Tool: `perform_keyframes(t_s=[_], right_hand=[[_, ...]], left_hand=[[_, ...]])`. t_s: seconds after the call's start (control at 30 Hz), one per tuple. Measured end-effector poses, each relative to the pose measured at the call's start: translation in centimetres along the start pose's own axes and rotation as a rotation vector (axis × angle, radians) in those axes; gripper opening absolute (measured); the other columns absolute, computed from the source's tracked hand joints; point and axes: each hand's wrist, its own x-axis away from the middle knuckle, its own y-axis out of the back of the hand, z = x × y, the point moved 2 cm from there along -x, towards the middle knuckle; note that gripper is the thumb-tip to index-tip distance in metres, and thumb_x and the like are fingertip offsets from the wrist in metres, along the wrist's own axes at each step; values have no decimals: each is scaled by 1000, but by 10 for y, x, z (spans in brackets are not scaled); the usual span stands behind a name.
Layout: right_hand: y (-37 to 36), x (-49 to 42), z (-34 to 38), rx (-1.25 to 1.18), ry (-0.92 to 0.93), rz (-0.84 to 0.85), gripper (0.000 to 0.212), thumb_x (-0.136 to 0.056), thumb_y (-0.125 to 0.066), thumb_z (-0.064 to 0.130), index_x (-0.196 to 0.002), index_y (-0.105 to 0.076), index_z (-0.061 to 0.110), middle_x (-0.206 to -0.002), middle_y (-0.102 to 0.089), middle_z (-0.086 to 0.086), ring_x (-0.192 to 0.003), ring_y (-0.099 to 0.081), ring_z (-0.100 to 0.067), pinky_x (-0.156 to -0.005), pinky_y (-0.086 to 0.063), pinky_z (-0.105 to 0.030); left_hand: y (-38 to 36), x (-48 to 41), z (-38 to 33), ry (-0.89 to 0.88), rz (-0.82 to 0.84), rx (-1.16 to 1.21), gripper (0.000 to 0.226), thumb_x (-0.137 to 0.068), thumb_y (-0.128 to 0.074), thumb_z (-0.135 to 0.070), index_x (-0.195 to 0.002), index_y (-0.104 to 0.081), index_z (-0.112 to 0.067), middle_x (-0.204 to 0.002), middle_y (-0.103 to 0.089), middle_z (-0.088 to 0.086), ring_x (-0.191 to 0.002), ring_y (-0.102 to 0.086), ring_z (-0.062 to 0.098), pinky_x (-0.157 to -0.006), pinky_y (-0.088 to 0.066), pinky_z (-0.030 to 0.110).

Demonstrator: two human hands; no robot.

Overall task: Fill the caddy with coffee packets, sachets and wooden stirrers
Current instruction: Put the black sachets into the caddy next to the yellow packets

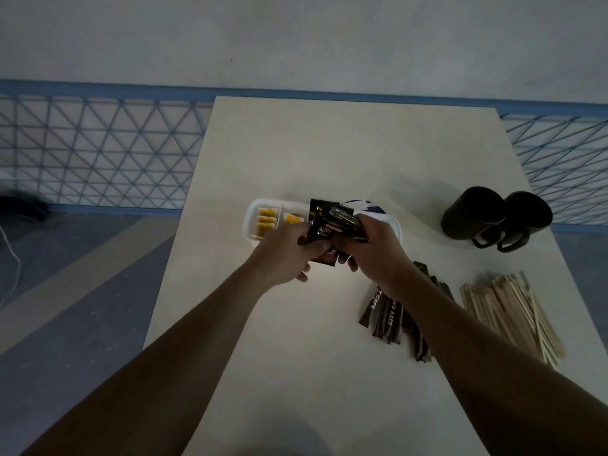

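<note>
Two hands meet in the middle of a pale table (329, 143). Together they hold a small bunch of black coffee packets (329, 225). The left hand (286, 248) has its fingers curled round the left and near side of the bunch. The right hand (375, 248) has its fingers curled round the right side. The packets stand up between the two hands and lean a bit. They are just above the near edge of the caddy (253, 209).

The caddy is a long white tray with little walls inside. It lies on the table right behind the hands. Its two left parts hold yellow sachets (266, 218). A blue and white thing (362, 205) peeks out behind the packets, but I cannot tell what it is. The hands hide the right part of the caddy.

Brown stick sachets (385, 314) lie in a loose pile on the table, near the right arm and partly under it. A pile of wooden stirrers (513, 311) lies just to the right of them. Two dark mugs (473, 212) lie on their sides far on the right, touching each other, well apart from the caddy.

A blue fence (98, 143) with a criss-cross pattern runs along the far side, behind the table.
</note>
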Motion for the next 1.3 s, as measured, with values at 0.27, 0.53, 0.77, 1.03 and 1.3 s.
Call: perform_keyframes(t_s=[0.27,0.53,0.77,1.03,1.3], right_hand=[[-4,-21,9,-42,-23,-49,16,-88,-72,7,-102,-65,11,-73,-72,-4,-55,-63,-12,-49,-47,-23],[-11,-35,-10,15,-102,-53,22,-87,-71,8,-100,-70,25,-79,-75,-7,-67,-70,-25,-67,-61,-44],[-9,-42,-14,196,-144,-21,23,-87,-71,11,-107,-68,22,-73,-68,5,-63,-61,-16,-59,-49,-32],[-10,-45,-13,358,-133,-7,26,-83,-72,10,-104,-65,24,-80,-69,4,-73,-66,-21,-59,-51,-29],[-13,-46,-11,488,-119,-35,29,-80,-68,9,-107,-66,18,-90,-71,-4,-83,-65,-25,-63,-47,-28]], left_hand=[[24,-31,-4,-44,-76,-162,14,-84,-76,-24,-96,-76,-18,-81,-76,-2,-70,-73,12,-78,-60,39],[22,-40,7,-49,-58,-197,26,-78,-81,-15,-103,-75,-18,-84,-74,-3,-71,-71,12,-72,-57,22],[20,-44,18,-5,-37,-151,30,-75,-81,-2,-102,-70,-6,-77,-67,0,-59,-65,13,-66,-59,27],[19,-48,20,72,-99,-151,18,-73,-82,1,-77,-68,-9,-75,-70,9,-55,-65,19,-62,-59,33],[20,-48,17,78,-78,-257,5,-81,-76,-8,-86,-76,-7,-68,-68,3,-63,-63,14,-50,-41,11]])
